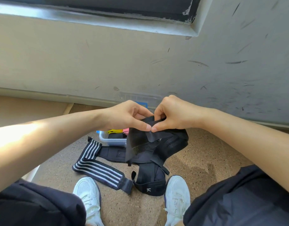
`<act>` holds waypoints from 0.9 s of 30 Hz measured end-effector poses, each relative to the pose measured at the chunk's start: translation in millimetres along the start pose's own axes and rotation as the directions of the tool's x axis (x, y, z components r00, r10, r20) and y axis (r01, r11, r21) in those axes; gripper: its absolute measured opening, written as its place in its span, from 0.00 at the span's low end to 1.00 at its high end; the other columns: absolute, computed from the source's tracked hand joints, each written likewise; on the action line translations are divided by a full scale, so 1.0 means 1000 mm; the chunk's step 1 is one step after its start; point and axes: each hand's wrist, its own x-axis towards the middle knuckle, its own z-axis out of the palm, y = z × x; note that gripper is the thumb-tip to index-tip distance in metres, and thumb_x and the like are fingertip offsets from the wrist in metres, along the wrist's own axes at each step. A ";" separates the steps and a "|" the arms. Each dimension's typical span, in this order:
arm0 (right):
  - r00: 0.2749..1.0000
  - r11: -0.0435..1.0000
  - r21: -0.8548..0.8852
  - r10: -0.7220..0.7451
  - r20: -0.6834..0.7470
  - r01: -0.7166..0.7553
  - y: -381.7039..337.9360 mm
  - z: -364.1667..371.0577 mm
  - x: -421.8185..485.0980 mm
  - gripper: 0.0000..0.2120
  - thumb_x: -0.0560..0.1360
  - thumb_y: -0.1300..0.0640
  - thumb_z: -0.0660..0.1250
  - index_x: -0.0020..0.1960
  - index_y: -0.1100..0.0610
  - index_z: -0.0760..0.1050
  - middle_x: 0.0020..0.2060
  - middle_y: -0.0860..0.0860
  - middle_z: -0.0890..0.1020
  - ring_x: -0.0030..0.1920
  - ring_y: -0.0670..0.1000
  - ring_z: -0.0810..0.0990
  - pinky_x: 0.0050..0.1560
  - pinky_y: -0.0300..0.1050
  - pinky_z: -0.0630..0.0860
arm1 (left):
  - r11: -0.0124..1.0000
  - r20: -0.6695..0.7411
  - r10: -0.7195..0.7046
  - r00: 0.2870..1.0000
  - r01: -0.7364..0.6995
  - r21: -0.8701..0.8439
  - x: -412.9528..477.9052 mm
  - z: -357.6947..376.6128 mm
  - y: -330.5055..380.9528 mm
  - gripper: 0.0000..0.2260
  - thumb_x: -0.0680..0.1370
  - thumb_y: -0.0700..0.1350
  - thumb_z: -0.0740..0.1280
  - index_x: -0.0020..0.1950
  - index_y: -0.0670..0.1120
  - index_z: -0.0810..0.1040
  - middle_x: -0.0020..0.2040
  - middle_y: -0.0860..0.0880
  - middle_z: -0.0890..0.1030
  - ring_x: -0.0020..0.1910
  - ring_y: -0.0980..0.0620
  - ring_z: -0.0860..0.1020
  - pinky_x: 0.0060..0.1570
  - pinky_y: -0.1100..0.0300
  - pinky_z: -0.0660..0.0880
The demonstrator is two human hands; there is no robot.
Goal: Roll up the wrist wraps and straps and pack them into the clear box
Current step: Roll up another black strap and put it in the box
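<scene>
Head view — left hand [124, 116], right hand [174, 115] pinch strap [140, 141] over speckled floor [197, 160] — scuffed wall [108, 62].

Two hands [124, 115] [177, 115], two shoes [88, 194] [178, 193], one box [112, 141]

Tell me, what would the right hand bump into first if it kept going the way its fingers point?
Probably the left hand. The right hand points sideways at it, both pinch the same black strap, and their thumb tips look almost touching. Depth is hard to judge from one view.
</scene>
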 end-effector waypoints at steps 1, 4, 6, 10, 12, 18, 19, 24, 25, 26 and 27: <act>1.000 1.000 0.005 0.005 -0.014 -0.005 0.000 0.000 0.000 0.15 0.70 0.44 0.78 0.31 0.47 0.76 0.25 0.47 0.75 0.29 0.47 0.71 0.33 0.41 0.69 | 1.000 -0.013 0.021 1.000 -0.021 0.004 -0.001 0.001 0.000 0.21 0.75 0.39 0.76 0.68 0.43 0.80 0.63 0.52 0.84 0.67 0.59 0.78 0.72 0.57 0.69; 1.000 1.000 0.028 0.011 -0.014 -0.010 0.003 -0.001 0.000 0.15 0.68 0.43 0.79 0.34 0.51 0.78 0.28 0.47 0.79 0.31 0.45 0.74 0.35 0.43 0.72 | 0.998 -0.011 0.060 0.998 -0.060 -0.024 -0.003 0.002 0.001 0.17 0.77 0.33 0.72 0.65 0.42 0.81 0.61 0.48 0.85 0.63 0.53 0.82 0.64 0.61 0.76; 0.999 0.997 0.067 0.025 0.035 -0.028 0.008 -0.005 -0.002 0.15 0.68 0.44 0.80 0.38 0.52 0.79 0.31 0.47 0.81 0.32 0.44 0.76 0.35 0.41 0.72 | 0.996 0.015 0.061 0.998 -0.059 -0.068 -0.005 -0.001 0.002 0.16 0.78 0.32 0.71 0.64 0.40 0.80 0.59 0.45 0.86 0.58 0.49 0.84 0.61 0.58 0.79; 0.997 0.992 0.110 0.057 0.044 -0.061 0.021 -0.011 -0.005 0.15 0.69 0.45 0.79 0.46 0.52 0.78 0.37 0.46 0.81 0.35 0.42 0.76 0.38 0.40 0.71 | 0.993 0.039 0.074 0.996 -0.070 -0.099 -0.009 -0.009 0.002 0.14 0.78 0.30 0.69 0.62 0.38 0.80 0.58 0.40 0.85 0.55 0.45 0.84 0.58 0.54 0.81; 0.996 0.979 0.182 0.090 -0.004 -0.088 0.024 -0.011 -0.006 0.19 0.69 0.46 0.80 0.54 0.49 0.76 0.39 0.47 0.79 0.38 0.44 0.76 0.40 0.40 0.70 | 0.990 0.045 0.089 0.995 -0.083 -0.114 -0.012 -0.012 0.002 0.14 0.78 0.29 0.68 0.62 0.38 0.80 0.58 0.40 0.85 0.56 0.46 0.84 0.57 0.55 0.81; 0.998 0.978 0.200 -0.041 -0.057 0.052 0.013 -0.007 -0.005 0.15 0.70 0.49 0.80 0.55 0.47 0.82 0.52 0.48 0.73 0.40 0.35 0.73 0.42 0.29 0.67 | 0.994 0.103 0.070 0.992 -0.061 -0.087 -0.019 -0.021 0.004 0.16 0.76 0.30 0.70 0.63 0.37 0.78 0.59 0.43 0.85 0.58 0.51 0.83 0.61 0.59 0.77; 0.997 0.976 0.205 -0.058 -0.044 0.066 0.011 -0.007 -0.004 0.11 0.71 0.51 0.80 0.49 0.50 0.82 0.53 0.48 0.76 0.39 0.36 0.73 0.40 0.30 0.66 | 0.995 0.097 0.060 0.994 -0.051 -0.087 -0.020 -0.021 0.006 0.16 0.74 0.32 0.71 0.62 0.38 0.78 0.58 0.43 0.85 0.57 0.51 0.83 0.60 0.60 0.77; 0.999 0.938 0.347 -0.034 0.028 0.022 0.007 -0.001 -0.001 0.08 0.75 0.57 0.77 0.43 0.57 0.77 0.30 0.40 0.79 0.29 0.39 0.74 0.33 0.31 0.68 | 0.986 -0.123 0.009 0.992 0.012 0.169 -0.021 -0.008 0.018 0.13 0.69 0.45 0.82 0.48 0.42 0.83 0.41 0.44 0.85 0.39 0.50 0.83 0.45 0.54 0.80; 0.999 0.931 0.365 -0.034 0.034 0.019 0.006 -0.001 -0.001 0.08 0.75 0.57 0.76 0.43 0.57 0.77 0.30 0.41 0.80 0.30 0.39 0.75 0.33 0.32 0.69 | 0.970 -0.140 -0.002 0.990 0.035 0.241 -0.021 -0.005 0.019 0.12 0.69 0.47 0.82 0.45 0.43 0.84 0.38 0.45 0.85 0.37 0.51 0.82 0.43 0.53 0.79; 0.999 0.928 0.372 -0.033 0.041 0.016 0.005 -0.001 -0.001 0.08 0.75 0.57 0.77 0.44 0.57 0.78 0.32 0.42 0.81 0.31 0.40 0.77 0.34 0.33 0.71 | 0.961 -0.144 -0.013 0.989 0.052 0.272 -0.021 -0.003 0.020 0.12 0.69 0.48 0.82 0.45 0.43 0.84 0.37 0.44 0.85 0.35 0.51 0.81 0.42 0.52 0.80; 0.998 0.929 0.370 -0.032 0.049 0.012 0.003 -0.001 -0.001 0.09 0.74 0.55 0.77 0.45 0.57 0.78 0.34 0.44 0.83 0.33 0.43 0.79 0.35 0.36 0.73 | 0.962 -0.144 -0.017 0.989 0.056 0.268 -0.021 -0.003 0.021 0.11 0.70 0.47 0.81 0.45 0.43 0.85 0.38 0.43 0.85 0.36 0.51 0.82 0.43 0.51 0.81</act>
